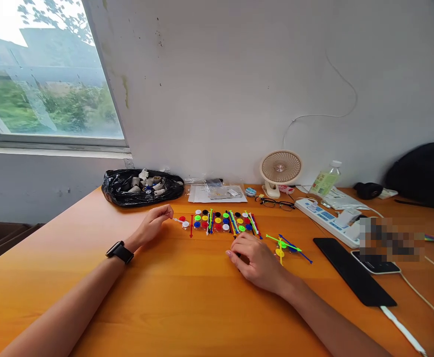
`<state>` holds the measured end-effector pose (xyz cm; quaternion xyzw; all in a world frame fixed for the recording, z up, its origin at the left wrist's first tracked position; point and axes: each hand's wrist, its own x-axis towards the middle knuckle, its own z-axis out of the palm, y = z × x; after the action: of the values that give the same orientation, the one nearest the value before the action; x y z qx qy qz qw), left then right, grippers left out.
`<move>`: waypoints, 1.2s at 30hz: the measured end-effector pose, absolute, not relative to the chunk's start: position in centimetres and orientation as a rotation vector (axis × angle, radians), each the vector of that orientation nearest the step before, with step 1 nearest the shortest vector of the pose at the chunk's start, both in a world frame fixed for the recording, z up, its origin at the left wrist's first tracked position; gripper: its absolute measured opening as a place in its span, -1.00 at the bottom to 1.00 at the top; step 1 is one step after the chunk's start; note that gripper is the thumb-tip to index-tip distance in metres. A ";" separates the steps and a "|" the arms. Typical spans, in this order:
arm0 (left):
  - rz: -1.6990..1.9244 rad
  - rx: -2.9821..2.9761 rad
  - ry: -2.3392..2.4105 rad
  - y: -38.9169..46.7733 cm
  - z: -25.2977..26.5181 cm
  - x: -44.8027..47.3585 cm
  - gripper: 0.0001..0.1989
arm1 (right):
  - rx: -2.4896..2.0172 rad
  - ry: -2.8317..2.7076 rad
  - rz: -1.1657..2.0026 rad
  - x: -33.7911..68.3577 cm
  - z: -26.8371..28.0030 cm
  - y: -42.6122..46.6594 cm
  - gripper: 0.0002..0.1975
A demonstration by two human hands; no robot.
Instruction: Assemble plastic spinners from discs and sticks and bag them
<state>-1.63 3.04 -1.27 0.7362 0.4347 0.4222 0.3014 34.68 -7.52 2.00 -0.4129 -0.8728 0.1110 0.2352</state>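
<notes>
- Find white spinner point(185, 225) beside left hand point(153, 223), left of red arrow point(191, 226); cannot tell whether pinched.
- Cannot tell grip of curled right hand point(256, 260).
- Likely light, stiff, slick; best taken by its rim.

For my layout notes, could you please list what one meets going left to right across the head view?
Black wristwatch, left hand, red plastic arrow, right hand, green-labelled bottle, black bag.

little round plastic pieces point(218, 220) are red, blue, green, yellow, black and white; the wooden table point(172, 302) is orange.
</notes>
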 end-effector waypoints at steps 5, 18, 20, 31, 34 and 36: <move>1.167 1.951 1.193 3.0 -1.2 -1.8 -0.85 | -1.469 -2.447 -0.156 35.5 1.9 -7.0 -0.52; 1.277 1.959 1.191 2.9 -0.7 -1.7 -0.85 | -1.746 -2.275 -0.450 36.4 2.3 -6.6 -0.56; 1.296 1.970 1.196 2.8 -0.6 -1.7 -0.86 | -1.689 -2.302 -0.393 35.9 2.0 -6.8 -0.56; 1.187 2.069 1.205 2.8 -0.9 -1.8 -0.83 | -1.640 -2.304 -0.266 35.4 1.4 -7.1 -0.54; 1.122 2.128 1.175 2.5 -0.5 -1.9 -0.82 | -1.633 -2.308 -0.242 35.4 1.4 -7.0 -0.53; 1.077 2.160 1.155 2.4 -0.1 -2.0 -0.81 | -1.616 -2.317 -0.216 35.4 1.3 -6.9 -0.53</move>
<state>-2.05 2.41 -0.06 0.7854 0.4199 0.3917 0.2310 35.36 -6.95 1.31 -0.5636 -0.8081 -0.0753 0.1539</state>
